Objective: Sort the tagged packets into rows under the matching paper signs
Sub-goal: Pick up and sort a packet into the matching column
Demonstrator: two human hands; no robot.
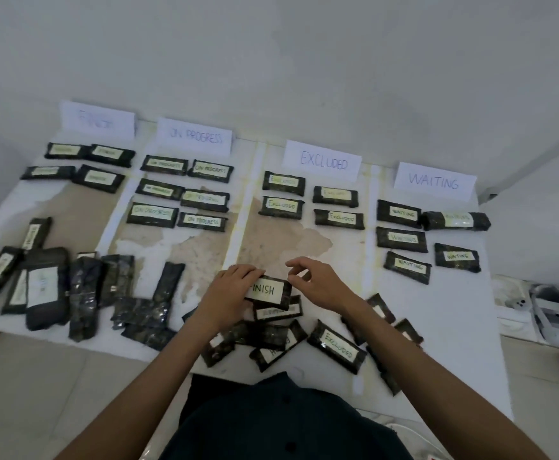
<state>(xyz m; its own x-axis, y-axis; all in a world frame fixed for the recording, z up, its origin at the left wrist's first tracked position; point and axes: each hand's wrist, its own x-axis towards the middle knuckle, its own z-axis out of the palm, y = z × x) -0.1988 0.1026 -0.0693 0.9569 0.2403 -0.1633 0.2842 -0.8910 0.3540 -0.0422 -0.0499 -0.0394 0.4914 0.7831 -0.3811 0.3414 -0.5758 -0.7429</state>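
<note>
Four paper signs stand along the wall: FINISH (97,120), ON PROGRESS (194,136), EXCLUDED (323,160) and WAITING (434,180). Dark packets with pale tags lie in rows below each sign. My left hand (230,295) grips a packet tagged FINISH (268,291) by its left end, lifted over the unsorted pile (271,340). My right hand (318,282) pinches the packet's top right corner with thumb and fingers. A packet tagged EXCLUDED (337,347) lies loose in the pile near the front edge.
More unsorted packets (49,287) lie jumbled at the left front of the worn white table (454,327). A bare stretch of table sits below the FINISH row. A white tray with small objects (543,310) lies on the floor to the right.
</note>
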